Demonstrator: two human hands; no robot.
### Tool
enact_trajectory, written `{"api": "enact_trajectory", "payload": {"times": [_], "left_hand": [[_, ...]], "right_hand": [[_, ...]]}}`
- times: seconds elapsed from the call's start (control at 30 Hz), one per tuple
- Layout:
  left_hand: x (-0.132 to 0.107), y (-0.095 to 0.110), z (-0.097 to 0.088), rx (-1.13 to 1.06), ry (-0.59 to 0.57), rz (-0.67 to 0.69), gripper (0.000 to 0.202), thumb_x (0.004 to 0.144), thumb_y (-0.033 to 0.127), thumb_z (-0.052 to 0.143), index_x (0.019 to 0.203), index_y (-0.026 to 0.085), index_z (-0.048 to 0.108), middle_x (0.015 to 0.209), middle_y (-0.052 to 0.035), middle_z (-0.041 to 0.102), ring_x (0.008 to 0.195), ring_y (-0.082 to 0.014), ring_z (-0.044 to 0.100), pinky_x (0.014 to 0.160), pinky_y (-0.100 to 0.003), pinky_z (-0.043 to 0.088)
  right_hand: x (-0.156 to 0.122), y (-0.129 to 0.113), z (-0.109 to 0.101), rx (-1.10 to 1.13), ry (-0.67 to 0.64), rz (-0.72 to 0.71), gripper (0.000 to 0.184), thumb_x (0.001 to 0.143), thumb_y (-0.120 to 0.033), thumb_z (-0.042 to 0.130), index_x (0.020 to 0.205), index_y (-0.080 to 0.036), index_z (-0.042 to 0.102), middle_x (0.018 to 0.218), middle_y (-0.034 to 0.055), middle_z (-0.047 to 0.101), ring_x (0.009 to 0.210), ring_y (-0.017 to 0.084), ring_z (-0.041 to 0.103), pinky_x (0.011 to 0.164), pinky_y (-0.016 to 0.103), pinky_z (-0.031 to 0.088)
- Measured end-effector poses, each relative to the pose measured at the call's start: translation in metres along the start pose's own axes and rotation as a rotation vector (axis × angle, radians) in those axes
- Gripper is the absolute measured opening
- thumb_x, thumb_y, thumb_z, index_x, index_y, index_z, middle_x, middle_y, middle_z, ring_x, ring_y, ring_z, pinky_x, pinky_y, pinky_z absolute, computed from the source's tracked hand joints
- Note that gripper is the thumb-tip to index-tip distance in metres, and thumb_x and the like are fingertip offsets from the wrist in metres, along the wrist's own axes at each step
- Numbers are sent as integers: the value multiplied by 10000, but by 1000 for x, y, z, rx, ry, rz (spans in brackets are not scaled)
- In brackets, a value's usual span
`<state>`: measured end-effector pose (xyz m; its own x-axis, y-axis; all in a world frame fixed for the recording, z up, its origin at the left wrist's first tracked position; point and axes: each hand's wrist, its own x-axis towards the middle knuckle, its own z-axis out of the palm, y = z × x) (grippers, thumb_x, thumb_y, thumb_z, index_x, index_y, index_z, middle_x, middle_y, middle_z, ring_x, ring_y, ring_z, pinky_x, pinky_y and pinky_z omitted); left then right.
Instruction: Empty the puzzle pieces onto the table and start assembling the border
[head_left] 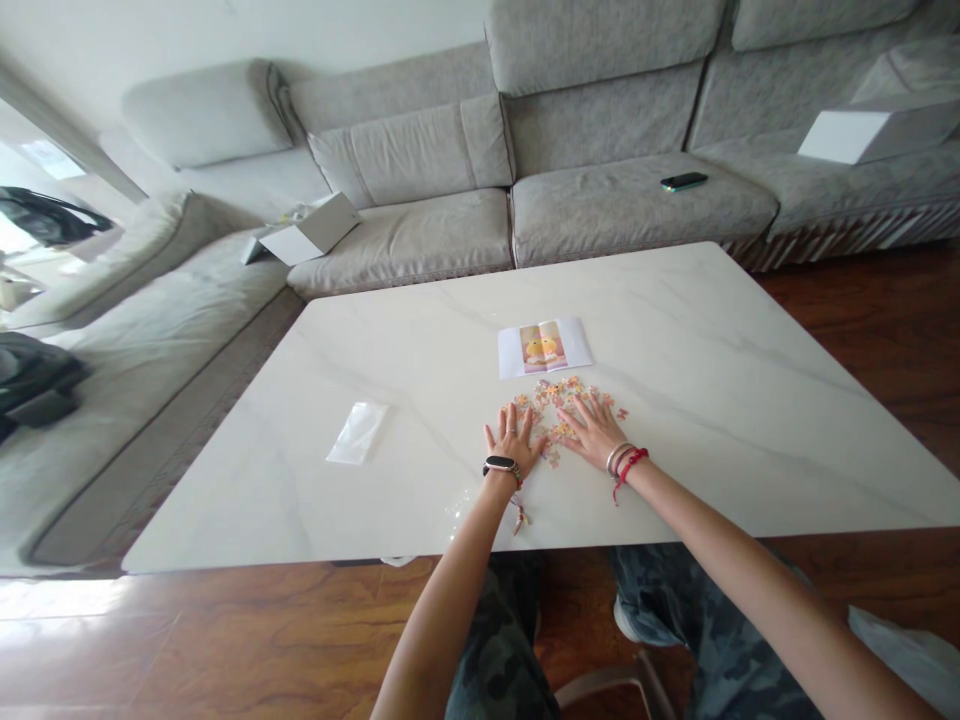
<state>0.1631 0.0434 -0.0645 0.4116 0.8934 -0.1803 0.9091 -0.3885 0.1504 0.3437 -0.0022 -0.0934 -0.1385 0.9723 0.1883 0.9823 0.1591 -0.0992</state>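
Observation:
A heap of small pink and yellow puzzle pieces point(559, 395) lies on the white marble table point(420, 380). My left hand point(514, 438) lies flat at the heap's left edge, fingers spread, a dark band on the wrist. My right hand point(594, 428) rests flat on the heap's right side, fingers stretched out, with beaded and red bracelets on the wrist. Neither hand holds a piece. Just beyond the heap lies a white sheet point(545, 347) with a printed yellow and pink picture.
A clear plastic bag point(358, 432) lies on the table to the left. A grey sectional sofa point(600, 200) wraps the far side, with a phone point(683, 181) and white boxes point(311, 230) on it. Dark wood floor surrounds the table; my knees are under its near edge.

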Motion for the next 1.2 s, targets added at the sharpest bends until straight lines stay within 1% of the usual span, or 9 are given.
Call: {"api": "enact_trajectory", "payload": {"times": [0.23, 0.43, 0.53, 0.63, 0.73, 0.87, 1.0, 1.1, 1.2], "left_hand": [[-7, -2, 2, -29, -10, 12, 600, 795, 554, 196, 1326, 298, 84, 1423, -37, 48, 1290, -262, 53, 980, -565, 111], [-24, 5, 0, 1, 57, 30, 575, 809, 515, 227, 1325, 293, 105, 1421, -19, 76, 1290, -260, 61, 979, -566, 137], [-46, 12, 4, 43, 103, 95, 562, 819, 480, 233, 1327, 279, 100, 1420, -5, 74, 1293, -240, 50, 993, -545, 139], [-69, 19, 11, 70, 96, 130, 562, 821, 475, 231, 1329, 264, 114, 1418, -5, 83, 1292, -236, 74, 1002, -531, 145], [-83, 21, 19, 82, 92, 170, 562, 820, 484, 223, 1328, 263, 129, 1415, -3, 108, 1291, -224, 89, 1007, -518, 156], [-83, 22, 21, 83, 77, 170, 565, 812, 504, 230, 1322, 269, 162, 1410, -5, 138, 1286, -225, 117, 1009, -516, 157], [-73, 20, 17, 81, 67, 131, 559, 806, 508, 255, 1314, 282, 197, 1406, -14, 161, 1286, -239, 112, 1007, -524, 149], [-70, 17, 14, 76, 65, 116, 545, 802, 506, 276, 1306, 307, 211, 1406, -17, 165, 1287, -244, 107, 1004, -526, 151], [-70, 17, 9, 76, 50, 85, 540, 802, 495, 298, 1302, 304, 225, 1405, -30, 167, 1285, -248, 113, 999, -526, 164]], "right_hand": [[-6, 8, -10, 105, 111, -45, 427, 848, -313, 265, 1231, -181, 400, 1217, 118, 419, 1165, 258, 293, 955, 493, 186], [-11, 14, -12, 89, 89, -18, 480, 813, -366, 347, 1254, -177, 362, 1175, 145, 432, 1122, 296, 327, 914, 560, 186], [-20, 22, -13, 196, 179, -1, 462, 814, -349, 348, 1243, -179, 369, 1162, 135, 443, 1111, 270, 348, 910, 511, 263], [-35, 35, -19, 306, 302, 89, 381, 814, -290, 358, 1162, -173, 459, 1075, 121, 496, 1048, 226, 413, 877, 417, 362], [-52, 38, -29, 319, 228, 33, 295, 808, -239, 378, 1043, -212, 554, 992, 86, 543, 981, 204, 466, 845, 385, 407], [-73, 24, -38, 261, 75, -95, 330, 804, -249, 408, 1112, -218, 520, 1101, 82, 520, 1032, 199, 455, 880, 376, 396], [-89, 13, -30, 135, 45, -48, 317, 809, -247, 406, 1094, -248, 543, 1198, 90, 466, 1118, 232, 399, 920, 441, 339], [-85, 14, -24, 80, 41, -6, 311, 807, -232, 414, 1078, -286, 555, 1252, 82, 420, 1162, 254, 352, 921, 483, 307], [-66, 18, -24, 60, 37, -8, 330, 798, -204, 430, 1090, -306, 545, 1279, 68, 392, 1182, 260, 321, 921, 496, 289]]}}
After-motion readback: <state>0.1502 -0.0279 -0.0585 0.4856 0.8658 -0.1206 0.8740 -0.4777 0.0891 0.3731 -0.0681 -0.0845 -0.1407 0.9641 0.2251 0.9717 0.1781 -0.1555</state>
